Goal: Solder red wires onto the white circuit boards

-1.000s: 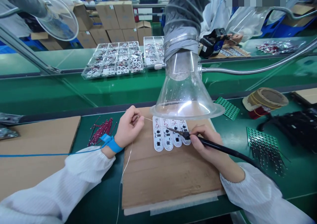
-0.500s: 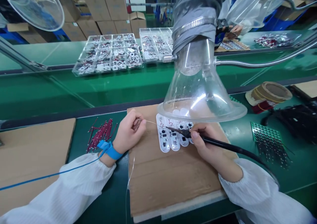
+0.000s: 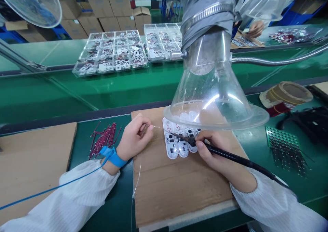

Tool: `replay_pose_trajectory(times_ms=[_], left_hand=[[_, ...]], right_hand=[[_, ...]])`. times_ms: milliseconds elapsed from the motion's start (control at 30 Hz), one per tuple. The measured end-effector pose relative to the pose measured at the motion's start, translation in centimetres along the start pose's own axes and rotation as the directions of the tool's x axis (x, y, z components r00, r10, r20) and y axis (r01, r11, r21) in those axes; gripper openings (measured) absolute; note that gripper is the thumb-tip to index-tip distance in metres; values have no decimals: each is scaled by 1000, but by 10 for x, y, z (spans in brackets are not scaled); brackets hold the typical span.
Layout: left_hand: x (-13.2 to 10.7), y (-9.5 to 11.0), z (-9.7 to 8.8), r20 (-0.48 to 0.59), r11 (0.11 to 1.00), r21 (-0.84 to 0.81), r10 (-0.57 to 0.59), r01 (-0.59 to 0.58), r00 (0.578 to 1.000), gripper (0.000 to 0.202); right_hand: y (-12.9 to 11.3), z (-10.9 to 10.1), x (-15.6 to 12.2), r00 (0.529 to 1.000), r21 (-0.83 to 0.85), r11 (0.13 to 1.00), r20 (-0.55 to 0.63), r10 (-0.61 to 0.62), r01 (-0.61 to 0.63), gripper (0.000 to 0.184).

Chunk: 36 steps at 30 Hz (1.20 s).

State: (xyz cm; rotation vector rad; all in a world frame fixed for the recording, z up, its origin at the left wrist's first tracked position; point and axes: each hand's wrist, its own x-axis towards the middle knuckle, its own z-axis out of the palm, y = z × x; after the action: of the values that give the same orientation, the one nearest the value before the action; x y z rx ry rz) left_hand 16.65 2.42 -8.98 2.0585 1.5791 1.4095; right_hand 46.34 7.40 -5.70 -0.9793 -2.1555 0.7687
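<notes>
Between the fingertips of my left hand [image 3: 137, 136] is pinched a thin solder wire [image 3: 158, 127], its end reaching the leftmost white circuit board. My right hand [image 3: 211, 150] grips a soldering iron [image 3: 191, 140] like a pen, with the tip at the upper part of that same board. The white circuit boards [image 3: 171, 146] lie side by side on a cardboard sheet [image 3: 176, 187], several of them with short red wires near the top. A clear fume hood [image 3: 210, 95] hangs over them and hides their far ends. A blue wrist strap [image 3: 114, 156] circles my left wrist.
Dark red wires [image 3: 106, 139] lie in a pile left of the cardboard. Right are a green board with black wires [image 3: 287, 146] and a tape roll [image 3: 287, 95]. Compartment boxes [image 3: 112, 52] of small parts stand behind. A co-worker's hand [image 3: 256, 29] is at the far right.
The view has shifted slightly, so the hood and right-side items appear farther right. Both hands keep their grips, and the iron tip stays at the leftmost board. The co-worker's hand has moved.
</notes>
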Motion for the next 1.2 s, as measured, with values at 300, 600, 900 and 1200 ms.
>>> replay_pose_trajectory(times_ms=[300,600,900,1200], left_hand=[[-2,0,-2,-35,999,-7,-42,41,999,14],[0,1,-1,-56,1000,7,-4,5,998,18],[-1,-1,0,-36,1000,14,23,-22,999,17],[-2,-1,0,-47,1000,10,30,-29,998,18]], right_hand=[[14,8,-11,995,46,999,-101,19,-15,30],[9,12,-7,998,66,997,-52,-24,27,15],[3,12,-2,997,18,998,-41,-60,61,9],[6,15,0,992,-2,994,-52,-111,111,5]])
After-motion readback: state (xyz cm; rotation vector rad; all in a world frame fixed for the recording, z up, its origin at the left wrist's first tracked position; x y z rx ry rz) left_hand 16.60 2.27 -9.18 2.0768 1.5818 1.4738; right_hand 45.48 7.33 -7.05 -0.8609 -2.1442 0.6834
